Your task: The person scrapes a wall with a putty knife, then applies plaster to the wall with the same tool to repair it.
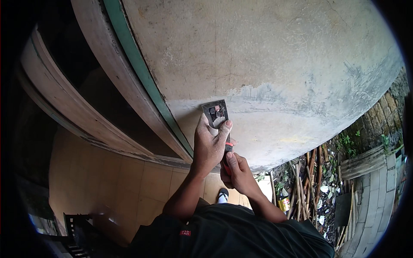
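The scraper (217,115) lies flat against the wall (275,56), its metal blade uppermost and its long axis running from the blade down and slightly right to the red-and-black handle. The left hand (209,144) is the nearer to the blade: its fingers (225,127) are extended and pressed on the lower part of the blade face, not wrapped round it, with the palm below. The right hand (236,172) sits just beneath, touching the left, fingers curled closed about the handle, of which only a short red and black strip shows between the two hands. The blade's top edge meets the wall at the line where grey, patchy coating above gives way to a smoother buff band below; bare wall lies directly above the blade with nothing in the way. To the left, near but apart from the blade, runs a green strip (142,73) along a worn wooden frame (99,56), with a dark opening beyond it. Below are floor tiles (129,180), one foot in a sandal (223,195), and a dark chair (79,234) at lower left. To the lower right, well apart, stand bamboo sticks (301,189), a can (283,202), litter and paving slabs (378,202).
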Tool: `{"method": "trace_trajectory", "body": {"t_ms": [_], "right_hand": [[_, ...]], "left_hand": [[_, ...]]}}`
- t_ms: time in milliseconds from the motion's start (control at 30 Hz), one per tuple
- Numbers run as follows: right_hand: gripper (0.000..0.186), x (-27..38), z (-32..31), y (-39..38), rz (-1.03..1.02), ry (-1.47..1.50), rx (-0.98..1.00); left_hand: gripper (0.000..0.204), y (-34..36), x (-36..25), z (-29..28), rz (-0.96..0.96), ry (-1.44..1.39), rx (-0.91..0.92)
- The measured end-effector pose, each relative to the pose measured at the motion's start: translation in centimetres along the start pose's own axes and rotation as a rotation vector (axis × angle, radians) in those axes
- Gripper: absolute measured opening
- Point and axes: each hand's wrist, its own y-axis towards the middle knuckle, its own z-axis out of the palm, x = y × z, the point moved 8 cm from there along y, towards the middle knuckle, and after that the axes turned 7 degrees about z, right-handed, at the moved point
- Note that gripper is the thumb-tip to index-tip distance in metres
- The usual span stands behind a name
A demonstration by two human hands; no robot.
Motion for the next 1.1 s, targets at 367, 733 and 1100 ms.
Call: {"method": "trace_trajectory", "body": {"t_ms": [367,733,1100], "right_hand": [[0.040,-0.6,-1.1,1.3,-0.129,-0.149,-0.102],[0.037,1.2,-1.0,0.5,-0.095,-0.035,-0.066],[0.037,1.5,-1.0,0.9,-0.140,-0.055,-0.024]], "left_hand": [[0.026,0.2,1.3,-0.5,0.027,-0.011,-0.036],[0.027,1.0,-1.1,1.0,0.056,0.025,0.001],[0.031,1.3,-1.1,0.7,0.061,-0.011,0.003]]}}
